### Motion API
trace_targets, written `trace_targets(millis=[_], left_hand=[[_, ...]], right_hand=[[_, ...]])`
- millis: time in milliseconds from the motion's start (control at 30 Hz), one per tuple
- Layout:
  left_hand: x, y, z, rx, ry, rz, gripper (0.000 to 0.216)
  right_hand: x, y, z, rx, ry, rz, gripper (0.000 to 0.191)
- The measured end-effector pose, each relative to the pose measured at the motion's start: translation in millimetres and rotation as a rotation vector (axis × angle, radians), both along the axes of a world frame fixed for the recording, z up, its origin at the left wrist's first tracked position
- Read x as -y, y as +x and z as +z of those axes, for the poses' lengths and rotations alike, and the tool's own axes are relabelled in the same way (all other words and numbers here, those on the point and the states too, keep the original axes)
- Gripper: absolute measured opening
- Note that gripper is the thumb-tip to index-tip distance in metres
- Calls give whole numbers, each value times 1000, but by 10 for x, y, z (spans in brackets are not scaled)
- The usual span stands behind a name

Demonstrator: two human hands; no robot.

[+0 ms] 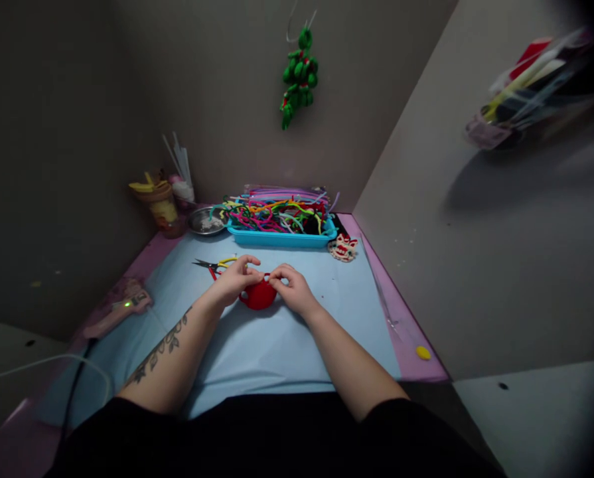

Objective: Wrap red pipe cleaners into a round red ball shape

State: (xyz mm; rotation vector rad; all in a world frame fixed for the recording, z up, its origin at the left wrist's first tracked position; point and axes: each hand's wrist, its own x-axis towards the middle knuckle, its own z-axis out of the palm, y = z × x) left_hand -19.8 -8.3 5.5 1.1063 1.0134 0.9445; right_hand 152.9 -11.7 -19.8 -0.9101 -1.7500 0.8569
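Observation:
A red rounded piece [259, 296], bowl-like with a small loop at its left side, rests on the light blue cloth [287, 345]; it may be pipe cleaner work, but the texture is too blurred to tell. My left hand [238, 277] grips its upper left, thumb on the top edge and index finger raised in a curve. At its upper right, my right hand [291, 285] pinches the top edge with thumb and fingers closed. Just behind my left hand lie scissors or cutters [208, 264] with dark blades, beside yellow and red handles.
Behind my hands stands a blue tray [281, 239] heaped with coloured pipe cleaners [277, 216]. A metal bowl [207, 222] is left of it, a face-shaped ornament [344, 248] right. A pink glue gun [120, 309] lies left. Tweezers [390, 322] and a yellow disc [423, 353] lie right.

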Motion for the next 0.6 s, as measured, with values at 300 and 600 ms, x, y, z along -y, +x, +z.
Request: trace_targets(millis=[300, 600], left_hand=[[8, 3, 1, -11, 53, 10, 51], [-35, -76, 2, 39, 82, -40, 52]], right_hand=[[-51, -18, -112, -199, -266, -7, 11], [-103, 87, -53, -199, -243, 11, 10]])
